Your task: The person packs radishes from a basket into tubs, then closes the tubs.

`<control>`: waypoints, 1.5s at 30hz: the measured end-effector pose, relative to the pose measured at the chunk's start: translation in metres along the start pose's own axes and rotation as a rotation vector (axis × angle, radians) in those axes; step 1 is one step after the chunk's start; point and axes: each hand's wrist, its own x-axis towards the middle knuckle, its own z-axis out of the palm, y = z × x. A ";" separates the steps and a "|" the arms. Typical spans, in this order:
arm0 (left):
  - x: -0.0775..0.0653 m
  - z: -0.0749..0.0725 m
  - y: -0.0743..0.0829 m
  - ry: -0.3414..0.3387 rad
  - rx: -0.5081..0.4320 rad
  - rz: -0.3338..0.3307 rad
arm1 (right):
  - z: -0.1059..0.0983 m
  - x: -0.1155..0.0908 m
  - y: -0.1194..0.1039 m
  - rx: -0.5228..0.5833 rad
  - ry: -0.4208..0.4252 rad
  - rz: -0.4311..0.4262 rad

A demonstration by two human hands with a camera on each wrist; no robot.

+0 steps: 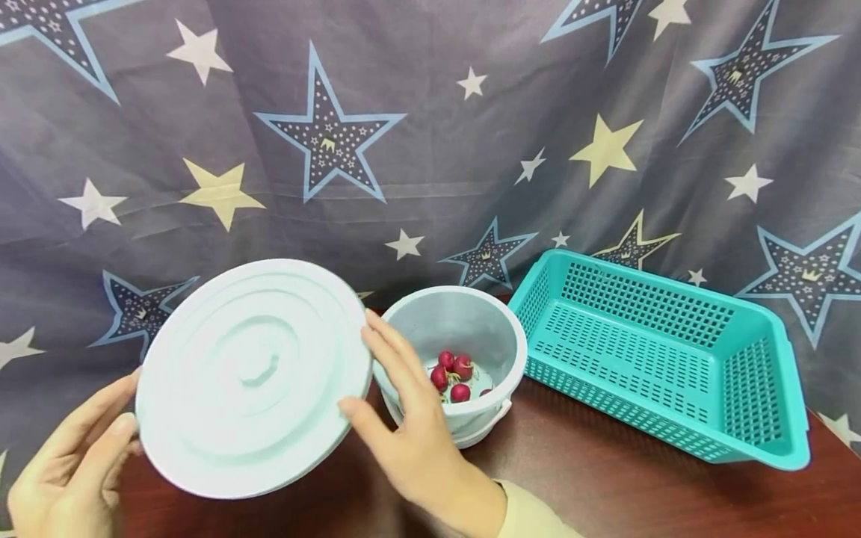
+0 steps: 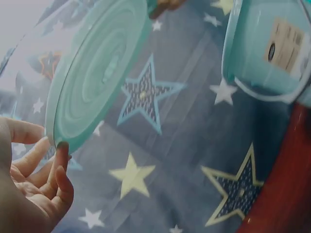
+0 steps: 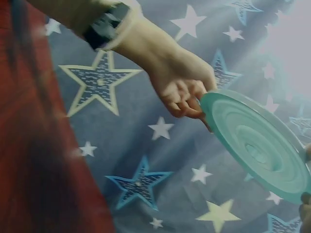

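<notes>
A round pale mint-green bucket lid (image 1: 202, 373) with a raised knob is held tilted in the air by both hands. My left hand (image 1: 74, 456) pinches its left rim between thumb and fingers, which also shows in the left wrist view (image 2: 36, 179). My right hand (image 1: 417, 426) grips the opposite rim, the thumb near the lower right edge and the fingers higher up. Just beyond the right hand stands a matching bucket (image 1: 454, 299), uncovered, partly hidden by that hand. Several small red radishes (image 1: 461, 366) with thin pale roots lie at its bottom.
A turquoise perforated plastic basket (image 1: 619, 362) sits to the right of the bucket on the dark red-brown table (image 1: 592, 478). Behind the table hangs a grey curtain (image 1: 437, 134) printed with stars. The bucket's handle (image 1: 491, 427) hangs down at its front.
</notes>
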 end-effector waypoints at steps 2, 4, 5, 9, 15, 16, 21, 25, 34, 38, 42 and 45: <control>-0.005 0.006 -0.002 -0.116 -0.135 0.035 | -0.008 0.004 -0.001 0.035 0.032 0.036; -0.010 0.013 -0.003 -0.205 -0.138 0.055 | -0.016 0.008 -0.003 0.064 0.060 0.053; -0.013 0.016 -0.003 -0.251 -0.102 0.058 | -0.020 0.010 -0.003 0.067 0.079 0.057; -0.021 0.023 -0.007 -0.393 -0.045 0.012 | -0.034 0.016 -0.002 0.028 0.140 0.040; -0.036 0.040 -0.016 -0.477 0.108 -0.038 | -0.055 0.024 0.002 -0.031 0.203 0.089; -0.039 0.043 -0.019 -0.486 0.112 -0.039 | -0.058 0.025 0.003 -0.037 0.217 0.096; -0.053 0.062 -0.031 -0.432 0.127 -0.065 | -0.073 0.026 0.007 -0.086 0.257 0.131; -0.058 0.070 -0.036 -0.385 0.081 -0.077 | -0.084 0.021 0.011 -0.097 0.227 0.164; -0.057 0.090 -0.047 -0.389 0.214 -0.101 | -0.108 0.005 0.028 -0.199 0.165 0.225; -0.049 0.103 -0.064 -0.440 0.396 -0.070 | -0.122 0.002 0.036 -0.230 0.192 0.266; -0.046 0.107 -0.084 -0.489 0.501 -0.064 | -0.132 -0.002 0.041 -0.298 0.215 0.316; -0.047 0.107 -0.095 -0.514 0.554 -0.061 | -0.135 -0.004 0.044 -0.347 0.216 0.352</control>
